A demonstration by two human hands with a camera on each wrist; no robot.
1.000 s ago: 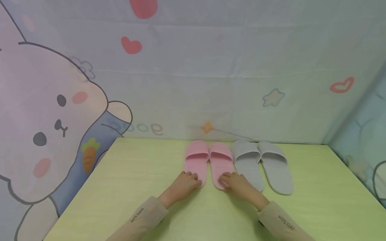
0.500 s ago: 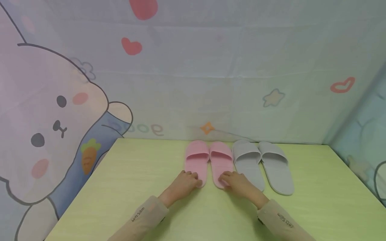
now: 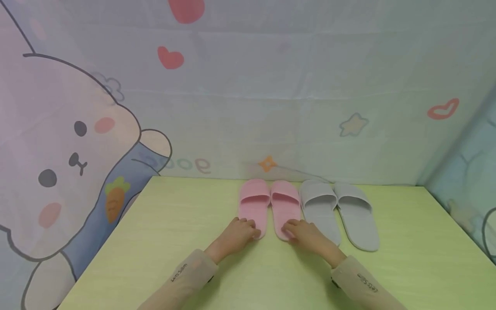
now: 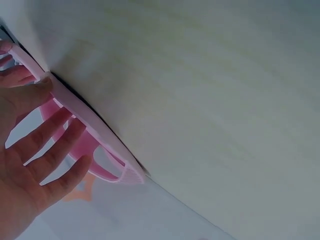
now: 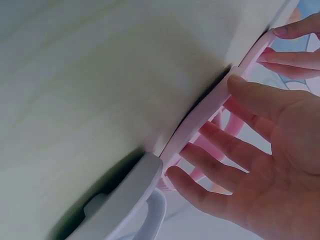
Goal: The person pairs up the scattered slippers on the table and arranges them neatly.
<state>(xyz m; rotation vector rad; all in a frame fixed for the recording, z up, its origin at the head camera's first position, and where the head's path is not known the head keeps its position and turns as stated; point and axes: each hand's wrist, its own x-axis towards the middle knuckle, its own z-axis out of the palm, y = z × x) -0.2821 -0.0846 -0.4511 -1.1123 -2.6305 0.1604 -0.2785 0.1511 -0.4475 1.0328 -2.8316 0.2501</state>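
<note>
A pair of pink slide slippers, the left one (image 3: 252,212) and the right one (image 3: 280,211), lies side by side on the table, toes toward the wall. My left hand (image 3: 237,234) rests at the left slipper's heel. In the left wrist view, its thumb (image 4: 42,90) lies against the heel edge and the other fingers are spread over the insole. My right hand (image 3: 308,239) is placed likewise on the right slipper, its thumb (image 5: 245,87) at the heel edge and its fingers loosely extended. Both hands cover part of the heels.
Right beside the pink pair stand two grey slippers, the nearer one (image 3: 319,217) partly behind my right hand and the outer one (image 3: 358,224) angled outward. The yellow-green table (image 3: 186,206) ends at a fabric backdrop (image 3: 248,120) printed with a cartoon animal and hearts.
The pink slippers have shifted very slightly toward the wall, the right one more clearly. Both hands keep their places at the heels. The grey slippers look unmoved.
</note>
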